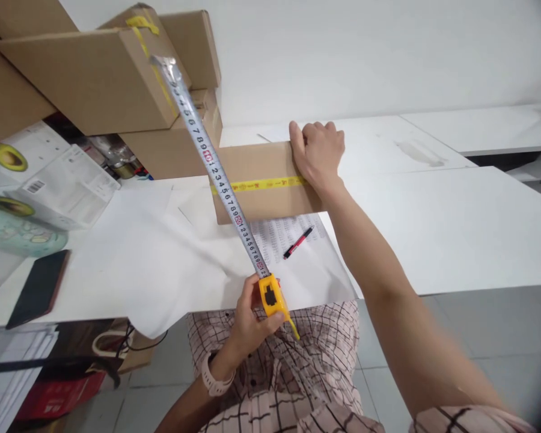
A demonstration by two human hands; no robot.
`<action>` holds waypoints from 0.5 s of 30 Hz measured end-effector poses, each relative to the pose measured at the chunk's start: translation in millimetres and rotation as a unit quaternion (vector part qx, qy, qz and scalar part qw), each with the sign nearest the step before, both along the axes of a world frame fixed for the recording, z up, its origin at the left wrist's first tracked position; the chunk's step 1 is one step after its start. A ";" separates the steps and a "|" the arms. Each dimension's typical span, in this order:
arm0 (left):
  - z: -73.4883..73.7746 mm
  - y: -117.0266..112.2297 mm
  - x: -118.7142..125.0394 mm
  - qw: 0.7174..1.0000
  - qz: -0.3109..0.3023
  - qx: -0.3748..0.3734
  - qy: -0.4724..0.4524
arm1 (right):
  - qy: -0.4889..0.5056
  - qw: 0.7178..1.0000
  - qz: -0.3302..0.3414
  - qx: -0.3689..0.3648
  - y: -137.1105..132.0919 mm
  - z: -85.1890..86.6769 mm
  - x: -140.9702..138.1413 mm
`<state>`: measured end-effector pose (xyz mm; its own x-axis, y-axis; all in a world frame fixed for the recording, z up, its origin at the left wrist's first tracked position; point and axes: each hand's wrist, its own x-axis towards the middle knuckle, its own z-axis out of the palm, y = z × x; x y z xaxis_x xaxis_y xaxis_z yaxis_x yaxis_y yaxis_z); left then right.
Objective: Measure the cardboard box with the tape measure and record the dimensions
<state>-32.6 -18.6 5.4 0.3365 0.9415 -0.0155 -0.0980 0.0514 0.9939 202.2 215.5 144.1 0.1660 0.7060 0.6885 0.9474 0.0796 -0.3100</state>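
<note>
My left hand [249, 322] is wrapped around a yellow tape measure [275, 296] at the table's front edge. Its metal blade [216, 171] is pulled out to a little past 30 at the case. The blade slants up and left, crossing in front of the left end of a closed cardboard box [264, 161], with its tip near the stacked cartons. Yellow printed tape runs along the box's top. At the box's right end, my right hand [319, 150] grips it with curled fingers; the fingertips are partly hidden.
Under the box lies a printed sheet [270, 237] with a red and black pen [298, 242]. A dark phone [39, 288] rests at the left edge. Large cartons [85, 78] and white avocado-print boxes [65, 183] fill the back left. A wall stands behind.
</note>
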 end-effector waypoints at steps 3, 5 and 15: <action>2.5 1.2 -1.5 0.999 -0.016 0.011 0.025 | 0.010 0.999 -0.026 0.031 -53.5 -27.4 -11.9; 6.0 2.2 0.6 0.999 -0.019 0.018 0.046 | 0.017 1.000 -0.007 0.021 -84.1 -43.8 -15.8; 32.8 -5.0 9.1 0.940 -0.134 0.188 0.253 | 0.368 0.887 0.227 0.161 -162.8 35.0 9.0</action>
